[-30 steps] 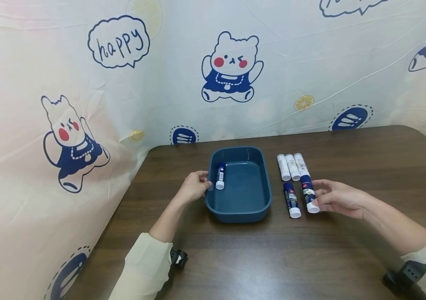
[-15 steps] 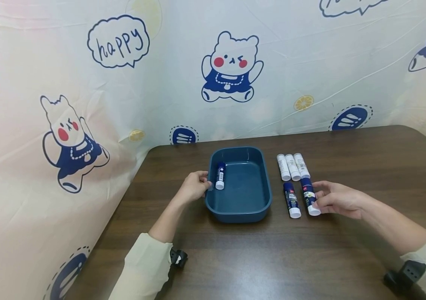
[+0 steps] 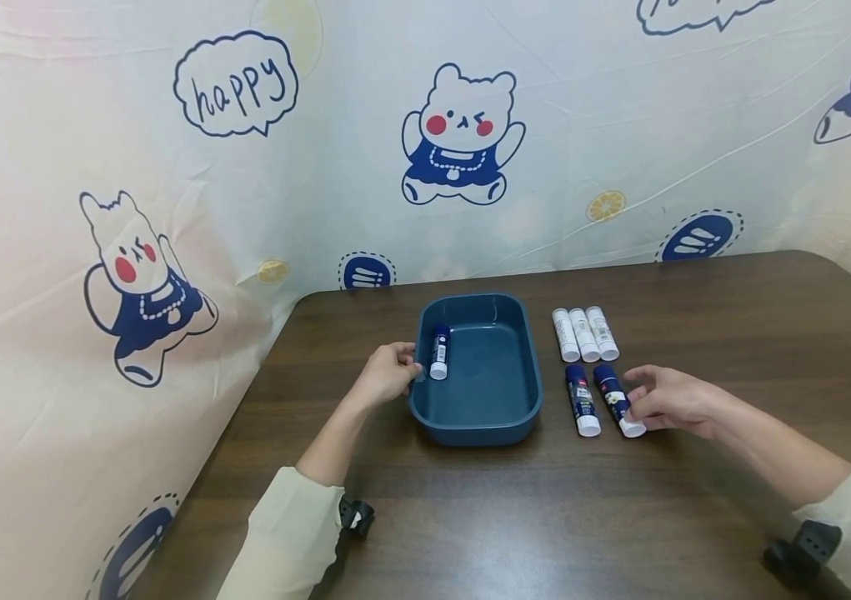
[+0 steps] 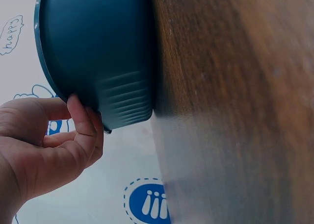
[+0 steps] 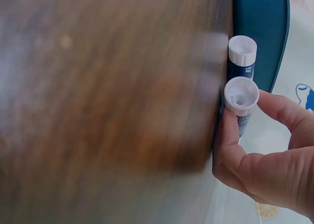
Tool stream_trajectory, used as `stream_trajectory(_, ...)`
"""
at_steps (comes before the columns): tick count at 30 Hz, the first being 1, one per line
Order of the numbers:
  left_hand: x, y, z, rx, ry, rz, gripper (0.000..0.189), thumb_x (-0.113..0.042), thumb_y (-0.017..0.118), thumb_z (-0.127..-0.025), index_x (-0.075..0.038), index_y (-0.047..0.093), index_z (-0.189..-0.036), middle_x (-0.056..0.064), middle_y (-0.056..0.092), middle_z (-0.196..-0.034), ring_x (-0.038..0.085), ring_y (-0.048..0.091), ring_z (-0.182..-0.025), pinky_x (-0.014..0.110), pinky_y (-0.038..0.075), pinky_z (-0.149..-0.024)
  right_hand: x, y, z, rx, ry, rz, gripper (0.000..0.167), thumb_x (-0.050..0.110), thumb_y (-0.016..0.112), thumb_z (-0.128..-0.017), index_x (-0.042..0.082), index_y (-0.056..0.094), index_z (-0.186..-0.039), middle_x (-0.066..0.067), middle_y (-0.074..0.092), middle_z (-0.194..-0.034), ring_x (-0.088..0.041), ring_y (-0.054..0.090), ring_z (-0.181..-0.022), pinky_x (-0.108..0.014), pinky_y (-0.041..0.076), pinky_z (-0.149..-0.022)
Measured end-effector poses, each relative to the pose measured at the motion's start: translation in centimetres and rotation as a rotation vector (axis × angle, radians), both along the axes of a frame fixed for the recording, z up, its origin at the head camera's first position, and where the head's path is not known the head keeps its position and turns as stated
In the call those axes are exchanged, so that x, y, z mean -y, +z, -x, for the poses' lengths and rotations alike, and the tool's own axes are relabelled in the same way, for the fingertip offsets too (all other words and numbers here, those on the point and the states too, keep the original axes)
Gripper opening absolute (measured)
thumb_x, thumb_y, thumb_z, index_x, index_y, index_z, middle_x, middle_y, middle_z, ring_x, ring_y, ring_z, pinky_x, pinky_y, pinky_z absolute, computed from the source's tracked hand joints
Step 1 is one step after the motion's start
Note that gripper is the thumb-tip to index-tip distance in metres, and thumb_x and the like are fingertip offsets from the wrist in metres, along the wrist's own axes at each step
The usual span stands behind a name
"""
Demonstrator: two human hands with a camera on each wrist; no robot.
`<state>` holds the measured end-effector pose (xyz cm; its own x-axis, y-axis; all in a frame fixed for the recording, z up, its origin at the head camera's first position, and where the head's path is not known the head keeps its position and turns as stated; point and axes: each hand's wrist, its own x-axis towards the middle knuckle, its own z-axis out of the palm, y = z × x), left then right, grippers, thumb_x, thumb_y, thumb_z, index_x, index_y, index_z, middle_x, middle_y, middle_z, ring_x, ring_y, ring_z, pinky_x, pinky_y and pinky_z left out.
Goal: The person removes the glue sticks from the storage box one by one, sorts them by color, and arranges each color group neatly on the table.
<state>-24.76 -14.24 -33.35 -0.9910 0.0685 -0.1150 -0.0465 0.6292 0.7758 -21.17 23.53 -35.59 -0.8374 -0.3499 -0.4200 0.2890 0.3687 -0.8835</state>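
My left hand (image 3: pixel 387 372) pinches the left rim of a blue-green plastic bin (image 3: pixel 481 425), its thumb and fingers about the wall in the left wrist view. Inside the bin, by its left wall, lies a blue glue stick with a white end (image 3: pixel 440 352). My right hand (image 3: pixel 674 402) holds another blue glue stick (image 3: pixel 613 392) between thumb and fingers, low at the tabletop; its white end points toward me, tilted right. Just left of it lies a similar blue glue stick (image 3: pixel 583 402). In the right wrist view the held stick's white end (image 5: pixel 241 95) shows between thumb and fingers.
Behind the blue sticks, three white tubes (image 3: pixel 585 335) lie side by side. All rest on a dark wooden table (image 3: pixel 470 508), right of the bin. A cartoon-printed cloth (image 3: pixel 365 167) hangs along the table's back and left edges.
My right hand has drawn the held glue stick slightly toward me and right, off the rightmost white tube it overlapped, and tilted it. The left hand and bin stay put.
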Motion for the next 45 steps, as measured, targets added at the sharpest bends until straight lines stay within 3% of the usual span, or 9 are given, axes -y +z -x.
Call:
stream_trajectory(16, 0.0, 0.0, 0.0, 0.001, 0.004, 0.002, 0.044, -0.006, 0.054, -0.092, 0.002, 0.043, -0.134, 0.009, 0.051, -0.082, 0.02, 0.052, -0.071, 0.034, 0.05, -0.064, 0.8, 0.2, 0.3, -0.013, 0.023, -0.019, 0.078, 0.001, 0.064, -0.078, -0.014, 0.015, -0.137, -0.027, 0.036, -0.12, -0.025, 0.049, -0.096, -0.038, 0.048, -0.085)
stream_trajectory(28, 0.0, 0.0, 0.0, 0.002, 0.007, 0.0, 0.044, -0.006, 0.054, -0.092, 0.002, 0.043, -0.134, 0.008, 0.05, -0.081, 0.019, 0.051, -0.069, 0.033, 0.05, -0.062, 1.3, 0.2, 0.4, 0.003, 0.003, 0.034, 0.077, -0.004, 0.061, -0.077, -0.015, 0.011, -0.136, -0.023, 0.038, -0.113, -0.02, 0.053, -0.089, -0.036, 0.049, -0.082)
stream_trajectory(33, 0.0, 0.1, 0.1, 0.009, 0.009, 0.0, 0.045, -0.006, 0.054, -0.092, 0.002, 0.042, -0.134, 0.009, 0.05, -0.083, 0.02, 0.052, -0.072, 0.028, 0.049, -0.06, 1.4, 0.1, 0.4, 0.002, -0.007, 0.035, 0.078, -0.005, 0.061, -0.076, -0.015, 0.012, -0.136, -0.024, 0.038, -0.114, -0.019, 0.053, -0.088, -0.035, 0.05, -0.082)
stream_trajectory(45, 0.0, 0.1, 0.0, 0.003, 0.008, 0.0, 0.044, -0.005, 0.054, -0.092, 0.003, 0.043, -0.134, 0.008, 0.049, -0.082, 0.02, 0.051, -0.072, 0.03, 0.05, -0.061, 1.4, 0.0, 0.4, -0.006, -0.002, 0.012, 0.077, -0.003, 0.061, -0.078, -0.015, 0.013, -0.136, -0.022, 0.04, -0.111, -0.02, 0.053, -0.087, -0.036, 0.05, -0.082)
